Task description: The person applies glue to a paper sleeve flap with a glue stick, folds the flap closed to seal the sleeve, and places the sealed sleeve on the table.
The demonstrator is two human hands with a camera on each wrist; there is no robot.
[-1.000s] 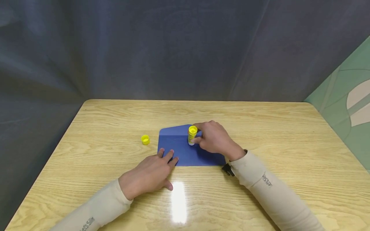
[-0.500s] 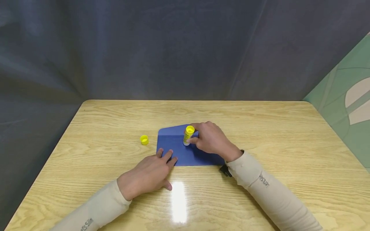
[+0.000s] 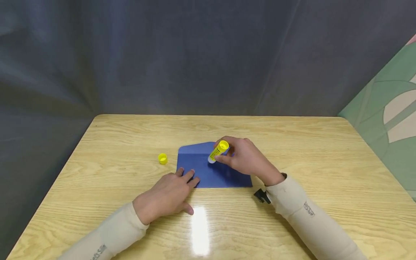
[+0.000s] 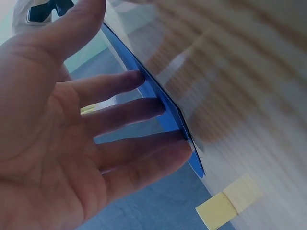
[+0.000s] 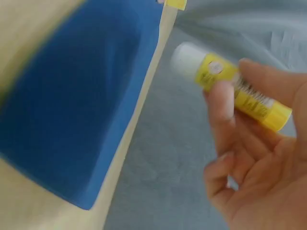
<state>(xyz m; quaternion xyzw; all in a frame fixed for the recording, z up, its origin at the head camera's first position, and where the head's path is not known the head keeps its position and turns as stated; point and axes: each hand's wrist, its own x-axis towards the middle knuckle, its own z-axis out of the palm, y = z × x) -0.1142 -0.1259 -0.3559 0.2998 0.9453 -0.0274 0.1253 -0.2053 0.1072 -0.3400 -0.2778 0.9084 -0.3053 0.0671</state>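
My right grip [image 3: 245,155] is curled round one glue stick [image 5: 242,91], pinching its barrel between thumb and fingertips, with the other fingers bent in beside it. The stick is round and yellow, with dark print along its side and a white, rounded end; its yellow base shows a hollow facing up toward me. I hold it tilted, white end down and to my left, over the middle of one blue sheet [image 3: 193,162]; in the right wrist view that end stands apart from the sheet. My left grip [image 3: 164,196] is spread, fingers nearly straight, their tips resting on the near left part of the sheet and the thumb out over the bench [image 3: 113,151]. The sheet lies flat, a paler band along its far side, part of it hidden by my right grip. Near its left edge, but apart from it, one yellow cap [image 3: 163,159] sits on the bench, hollow side up. Two pale sleeves [image 3: 315,216] cover my arms, each with dark lettering, and a black piece [image 3: 261,196] juts out by the right cuff. Behind the wood-grained bench hangs a dark curtain [image 3: 195,54]; to the right is a green patterned surface [image 3: 370,108].
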